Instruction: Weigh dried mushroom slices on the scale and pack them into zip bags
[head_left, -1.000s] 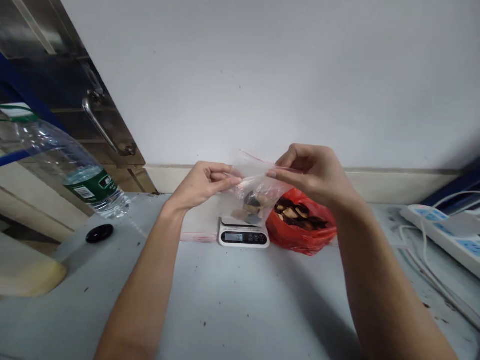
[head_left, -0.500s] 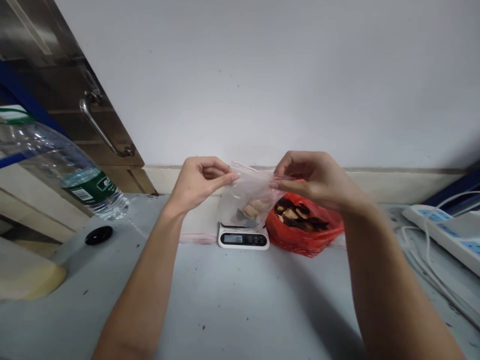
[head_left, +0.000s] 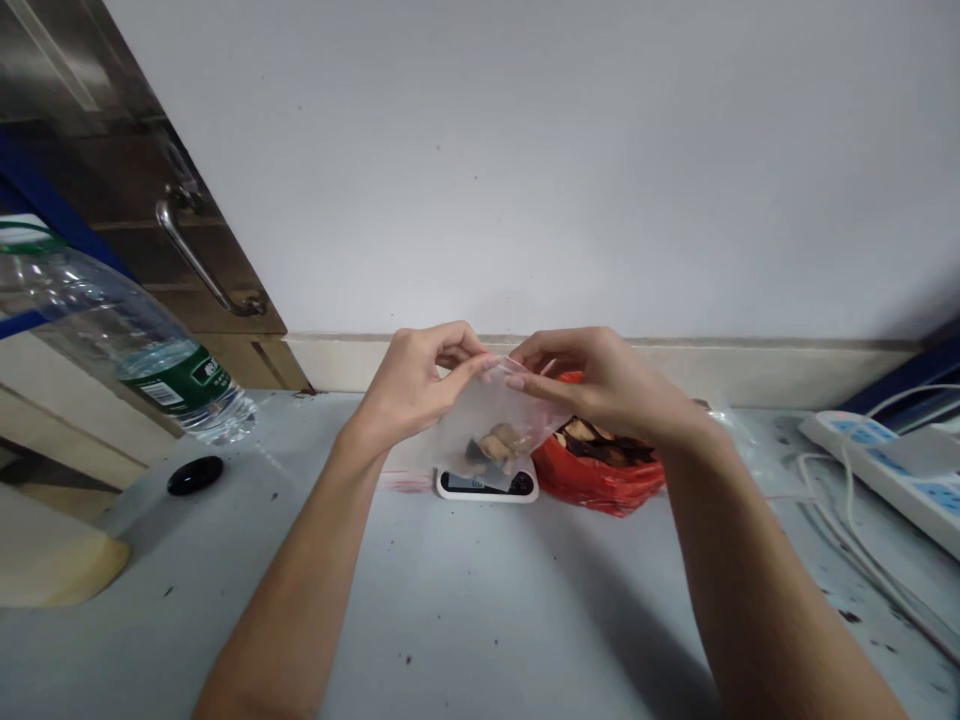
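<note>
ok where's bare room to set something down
Mostly free: the table before the scale, between left arm and right arm; also between black disc and left arm. Crowded: around the scale, with left hand, right hand, clear bag and red bag.

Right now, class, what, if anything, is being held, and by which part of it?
The left hand and right hand pinch a translucent zip-lock bag by its top edge.
</note>
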